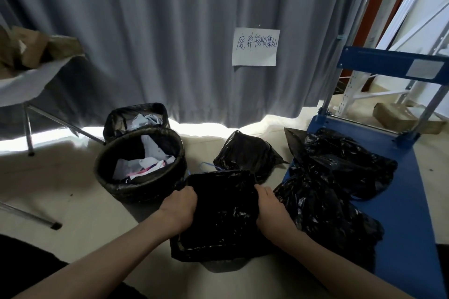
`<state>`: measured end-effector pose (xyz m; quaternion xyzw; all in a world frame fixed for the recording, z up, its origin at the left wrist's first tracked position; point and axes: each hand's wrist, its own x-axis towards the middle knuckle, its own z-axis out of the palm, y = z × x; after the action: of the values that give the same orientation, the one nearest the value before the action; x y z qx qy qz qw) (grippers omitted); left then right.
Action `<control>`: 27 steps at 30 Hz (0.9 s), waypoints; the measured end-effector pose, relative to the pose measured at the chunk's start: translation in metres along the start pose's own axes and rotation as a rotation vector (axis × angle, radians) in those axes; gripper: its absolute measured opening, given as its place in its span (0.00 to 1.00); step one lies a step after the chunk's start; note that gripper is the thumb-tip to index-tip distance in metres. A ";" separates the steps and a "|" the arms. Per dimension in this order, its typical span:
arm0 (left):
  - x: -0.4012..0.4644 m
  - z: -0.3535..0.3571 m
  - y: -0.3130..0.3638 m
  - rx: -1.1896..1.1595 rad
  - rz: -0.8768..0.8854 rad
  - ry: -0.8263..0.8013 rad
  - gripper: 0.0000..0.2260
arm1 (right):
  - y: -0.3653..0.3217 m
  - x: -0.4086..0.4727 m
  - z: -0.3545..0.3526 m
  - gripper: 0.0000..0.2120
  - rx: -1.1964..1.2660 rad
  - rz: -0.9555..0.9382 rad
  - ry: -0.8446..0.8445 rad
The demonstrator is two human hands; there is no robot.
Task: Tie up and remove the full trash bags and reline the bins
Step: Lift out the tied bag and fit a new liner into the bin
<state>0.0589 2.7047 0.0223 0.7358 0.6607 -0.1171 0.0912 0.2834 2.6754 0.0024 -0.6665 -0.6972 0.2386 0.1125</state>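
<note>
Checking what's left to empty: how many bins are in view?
3: a square bin between both hands, a round bin left of it holding paper, and another bin behind that. Others may be hidden.

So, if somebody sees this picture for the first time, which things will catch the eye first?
Probably the two hands, left and right, gripping the black liner over a square bin at the bottom centre. Next, the tied black trash bags heaped on the blue cart at the right. Then the handwritten paper sign on the grey curtain, above two bins still full of paper.
</note>
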 end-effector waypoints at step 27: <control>-0.109 0.050 -0.118 0.273 -0.256 -0.217 0.24 | -0.106 0.013 0.033 0.57 -0.287 -0.659 -0.386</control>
<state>-0.0715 2.5997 0.0092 0.6345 0.7131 -0.2947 0.0455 0.1737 2.6820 0.0229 -0.3593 -0.9081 0.2105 -0.0441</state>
